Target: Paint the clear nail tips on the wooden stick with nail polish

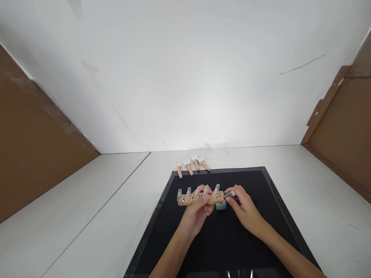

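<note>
My left hand grips a tan, wood-coloured bar from below, with the thumb over its front. Along the bar stand several clear nail tips, each above a round metal stud. My right hand is closed round a short grey cylindrical handle beside the bar's right end. The handle's inner end is hidden, so I cannot tell whether it touches the bar. Just below the bar's right end is a small teal block-shaped object, partly covered by the bar.
A black mat with a dark grey border lies on the white table. Several pink finger-shaped pieces with white ends lie by its far edge. A white wall rises behind, and brown cardboard panels flank both sides.
</note>
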A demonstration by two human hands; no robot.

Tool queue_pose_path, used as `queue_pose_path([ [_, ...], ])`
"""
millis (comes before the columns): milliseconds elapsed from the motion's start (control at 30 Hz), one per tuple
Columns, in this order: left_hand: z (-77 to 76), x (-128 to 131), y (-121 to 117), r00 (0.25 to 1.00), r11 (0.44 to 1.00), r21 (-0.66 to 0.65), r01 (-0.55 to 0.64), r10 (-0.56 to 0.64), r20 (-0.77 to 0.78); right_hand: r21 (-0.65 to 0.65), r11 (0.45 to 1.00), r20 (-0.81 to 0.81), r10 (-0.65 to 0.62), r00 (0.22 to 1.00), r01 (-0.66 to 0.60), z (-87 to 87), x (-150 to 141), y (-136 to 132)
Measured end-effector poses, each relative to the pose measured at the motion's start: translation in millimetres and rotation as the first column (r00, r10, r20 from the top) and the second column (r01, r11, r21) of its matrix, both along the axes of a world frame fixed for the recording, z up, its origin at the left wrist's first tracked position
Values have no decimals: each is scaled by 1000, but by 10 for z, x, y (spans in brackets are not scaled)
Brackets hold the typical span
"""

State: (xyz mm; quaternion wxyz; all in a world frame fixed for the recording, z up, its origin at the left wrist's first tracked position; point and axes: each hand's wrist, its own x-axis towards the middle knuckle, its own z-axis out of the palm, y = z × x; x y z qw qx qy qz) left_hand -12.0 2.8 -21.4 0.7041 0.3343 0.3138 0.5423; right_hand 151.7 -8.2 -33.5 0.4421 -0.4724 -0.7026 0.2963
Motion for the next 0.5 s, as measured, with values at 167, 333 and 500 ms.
queue_pose_path([
  [167,22,0,-24,999,999,19,32,-31,-34,51,998,113,31,993,-36,-13,-57,29],
  [333,44,10,-48,997,999,-3,42,-42,-62,70,996,177,50,983,-63,-119,-135,97],
  [500,59,2,-39,997,999,11,30,-29,-66,72,997,114,8,993,-16,-150,-120,140],
])
